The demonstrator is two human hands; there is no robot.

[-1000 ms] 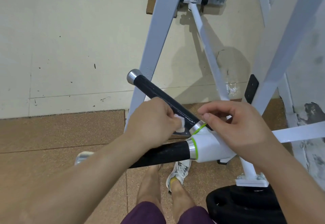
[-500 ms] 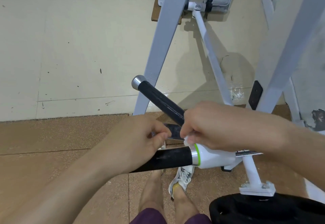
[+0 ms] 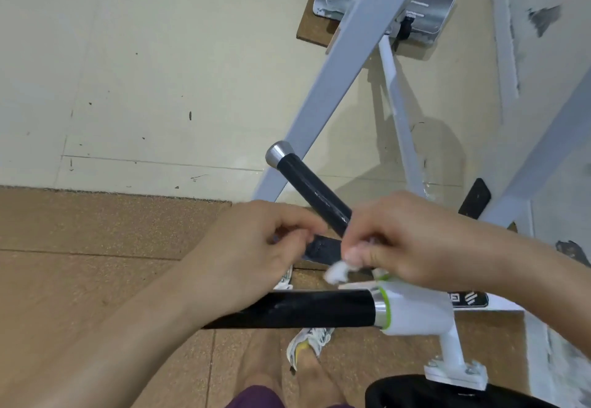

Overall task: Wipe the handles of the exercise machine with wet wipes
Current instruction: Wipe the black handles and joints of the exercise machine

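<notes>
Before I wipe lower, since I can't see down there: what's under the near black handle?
Under the near black handle show a white sneaker, bare legs and brown floor. The left hand and forearm cover the handle's left end.

Your crumpled white wipe (image 3: 336, 271) hung just above the level black handle (image 3: 297, 309); the second black handle (image 3: 311, 192), silver-capped, slanted up and away.
</notes>
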